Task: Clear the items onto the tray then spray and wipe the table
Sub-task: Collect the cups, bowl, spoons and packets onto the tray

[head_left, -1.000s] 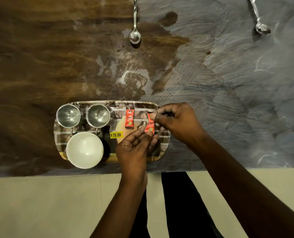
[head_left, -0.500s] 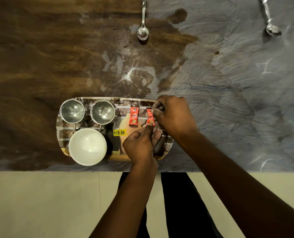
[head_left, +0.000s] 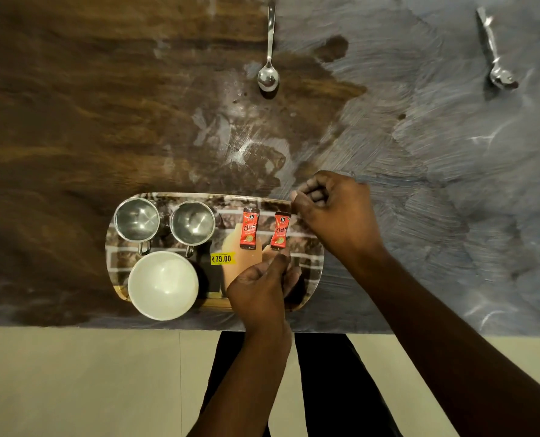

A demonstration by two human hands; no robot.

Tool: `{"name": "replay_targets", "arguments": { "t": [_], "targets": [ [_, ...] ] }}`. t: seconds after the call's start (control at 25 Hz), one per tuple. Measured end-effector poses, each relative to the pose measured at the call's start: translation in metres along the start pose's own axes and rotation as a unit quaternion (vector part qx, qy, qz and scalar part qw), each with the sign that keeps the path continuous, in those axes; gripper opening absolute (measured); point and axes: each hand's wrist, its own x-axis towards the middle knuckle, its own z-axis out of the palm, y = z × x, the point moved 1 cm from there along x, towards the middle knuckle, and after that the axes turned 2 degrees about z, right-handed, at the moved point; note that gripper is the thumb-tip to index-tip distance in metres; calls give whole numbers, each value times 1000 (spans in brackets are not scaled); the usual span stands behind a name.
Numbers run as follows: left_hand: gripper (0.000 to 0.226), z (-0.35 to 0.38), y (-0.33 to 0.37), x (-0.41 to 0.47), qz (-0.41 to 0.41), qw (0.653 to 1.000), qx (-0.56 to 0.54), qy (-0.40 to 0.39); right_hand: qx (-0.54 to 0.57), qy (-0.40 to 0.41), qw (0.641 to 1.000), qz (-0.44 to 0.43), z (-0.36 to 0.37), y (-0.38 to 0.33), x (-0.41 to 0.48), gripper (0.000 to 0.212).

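clearing: sachet (head_left: 280,231) lies on tray (head_left: 313,267); left grip (head_left: 262,285) loose, fingertip touching it; right grip (head_left: 334,212) curled, hold unclear; next, likely spoon (head_left: 268,78) beyond tray.

- Your left grip (head_left: 262,287) lies back-up, its fingers curled, with thumb and forefinger tips drawn together and pointing away from you; whether they pinch anything cannot be told.
- Your left forearm (head_left: 246,373) runs nearly straight up from the lower edge, the wrist in line with it.
- Your right grip (head_left: 336,209) sits farther out and to the right, apart from the left one, fingers folded into the palm, nothing seen in it.
- Your right forearm (head_left: 435,326) slants in from the lower right corner.
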Motion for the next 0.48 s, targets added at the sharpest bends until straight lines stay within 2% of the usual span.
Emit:
{"name": "replay_targets", "arguments": {
  "t": [0.16,0.24,0.4,0.48],
  "targets": [
    [22,-8,7,-5,41,997,56,-18,54,24,998,32,1,-23,50,5],
    [17,-9,20,-3,80,994,68,-41,116,37,988,90,10,-44,86,8],
    [18,-9,47,2,122,984,94,-87,297,49,930,210,28,-88,145,23],
    [20,-7,55,4,135,981,94,-107,336,45,910,238,34,-102,162,14]
  ]
}}
